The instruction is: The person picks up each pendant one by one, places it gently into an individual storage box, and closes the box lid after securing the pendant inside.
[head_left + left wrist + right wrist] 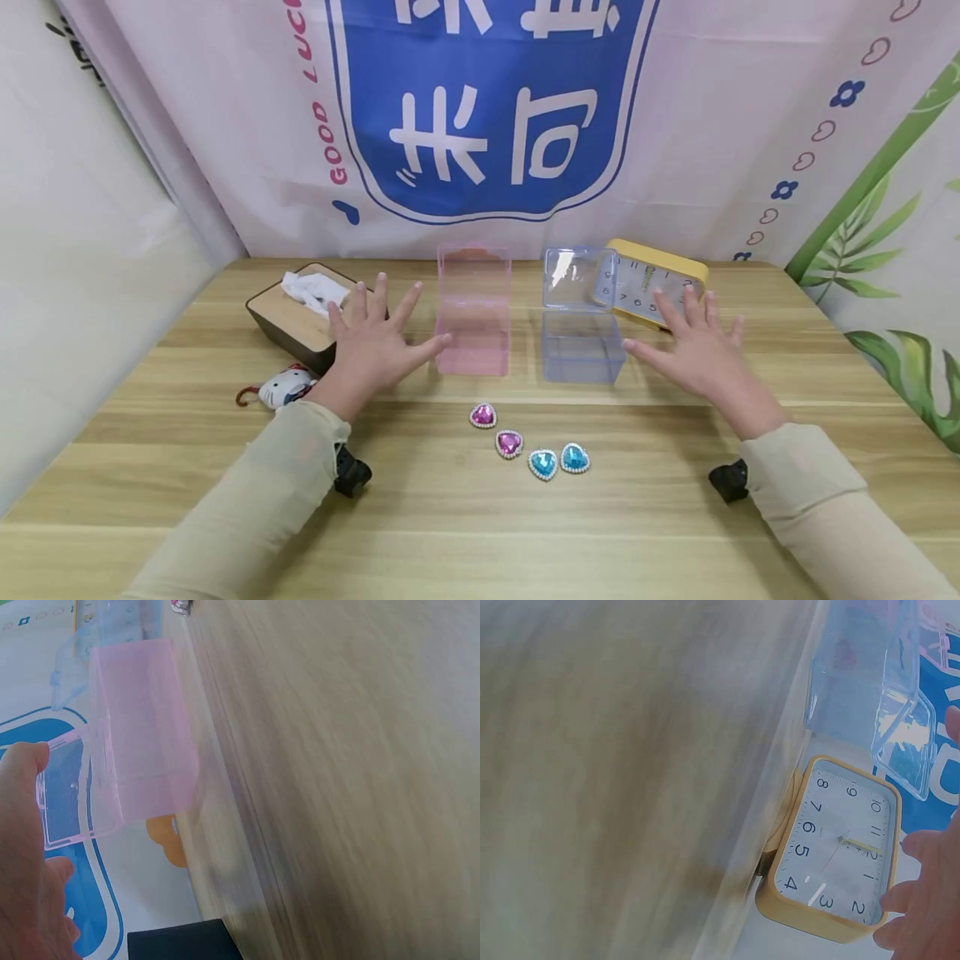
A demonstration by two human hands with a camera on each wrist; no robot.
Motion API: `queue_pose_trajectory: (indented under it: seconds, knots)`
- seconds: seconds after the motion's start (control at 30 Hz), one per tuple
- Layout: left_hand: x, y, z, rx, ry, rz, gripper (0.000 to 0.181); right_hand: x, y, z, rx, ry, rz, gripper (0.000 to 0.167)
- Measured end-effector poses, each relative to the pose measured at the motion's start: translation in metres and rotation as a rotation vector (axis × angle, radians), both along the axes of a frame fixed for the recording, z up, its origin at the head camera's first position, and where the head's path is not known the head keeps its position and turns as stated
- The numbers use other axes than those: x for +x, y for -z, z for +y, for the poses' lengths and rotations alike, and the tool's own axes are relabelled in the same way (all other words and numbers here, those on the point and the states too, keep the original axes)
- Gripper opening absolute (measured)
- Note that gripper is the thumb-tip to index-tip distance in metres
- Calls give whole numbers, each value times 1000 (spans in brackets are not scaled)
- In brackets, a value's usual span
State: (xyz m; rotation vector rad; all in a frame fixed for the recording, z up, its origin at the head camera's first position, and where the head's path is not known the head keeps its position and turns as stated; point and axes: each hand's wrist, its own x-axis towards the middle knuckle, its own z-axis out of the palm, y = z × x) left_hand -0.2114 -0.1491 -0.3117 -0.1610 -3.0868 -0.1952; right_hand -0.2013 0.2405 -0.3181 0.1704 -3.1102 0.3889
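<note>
My left hand [372,342] is spread with straight fingers, its thumb tip close to the pink clear box [472,350], whose lid stands raised at the back. On the other side my right hand [697,346] is spread too, thumb beside the blue clear box [581,354] with its lid also up. Neither hand holds anything. In front of the boxes lie two pink heart gems [483,415] and two blue heart gems [543,464], edged with small white beads. The left wrist view shows the pink box [146,735] from the side.
A yellow-framed clock [697,271] leans behind my right fingers. Left of the pink box stands a tissue box [281,321] with a white tissue. Below it lies a white cat-faced figure [285,387], partly behind my left wrist. A printed cloth [262,167] hangs at the table's back edge.
</note>
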Motion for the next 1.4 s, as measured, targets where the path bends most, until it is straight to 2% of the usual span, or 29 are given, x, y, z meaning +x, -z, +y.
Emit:
queue_pose_trajectory:
  seconds: [0.2, 0.43, 0.83, 0.93, 1.0, 1.13, 1.27, 1.4]
  knots:
    - [0, -2, 2, 5, 1, -13, 88, -2, 0, 1, 3, 1, -3, 94]
    - [-1, -1, 2, 15, 16, 4, 87, 1, -3, 1, -17, -4, 11, 94]
    - [3, 2, 5, 263, 81, 49, 83, 12, -20, -28, -120, -96, 96, 85]
    - [3, 4, 7, 349, 89, 54, 80, 16, -25, -39, -146, -133, 110, 84]
    - [3, 5, 8, 435, 94, 60, 79, 18, -27, -47, -170, -158, 110, 83]
    - [4, 10, 11, 630, 82, 52, 75, 21, -29, -62, -215, -234, 116, 76]
    - [4, 15, 14, 801, 68, 48, 68, 24, -30, -76, -216, -310, 128, 70]
    - [4, 20, 19, 1034, 70, 58, 56, 25, -33, -88, -217, -383, 130, 65]
